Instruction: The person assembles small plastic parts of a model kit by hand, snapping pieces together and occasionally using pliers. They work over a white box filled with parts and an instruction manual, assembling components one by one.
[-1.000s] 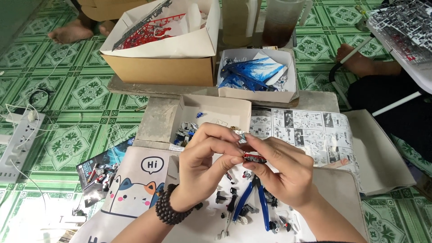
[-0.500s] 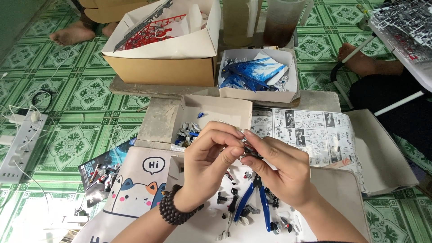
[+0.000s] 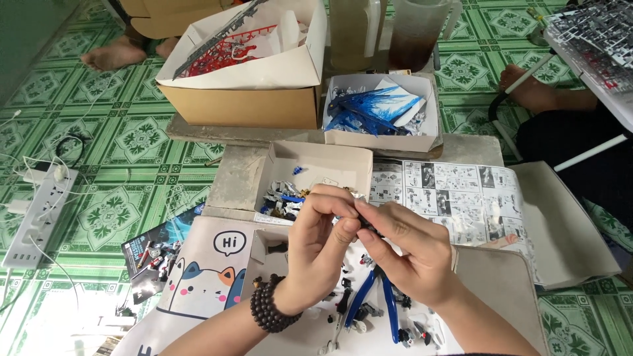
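Observation:
My left hand [image 3: 320, 244], with a dark bead bracelet on the wrist, and my right hand [image 3: 409, 254] meet over the low table, fingertips pinched together on a small dark model part [image 3: 361, 221] that is mostly hidden by my fingers. Under my hands lie blue-handled nippers [image 3: 379, 300] and several small loose model pieces [image 3: 412, 333]. Just beyond my hands stands a small white box [image 3: 330, 165] holding grey and blue pieces.
An open instruction booklet [image 3: 455, 194] lies to the right. Behind are a brown box with red part frames [image 3: 244, 79], a white box of blue parts [image 3: 379, 109] and two jugs [image 3: 419, 33]. A power strip [image 3: 39, 211] lies at left. Other people's feet [image 3: 527, 82] rest on the floor.
My hands have drawn closer together and a little lower, the fingers now covering the small part that showed between them a second ago.

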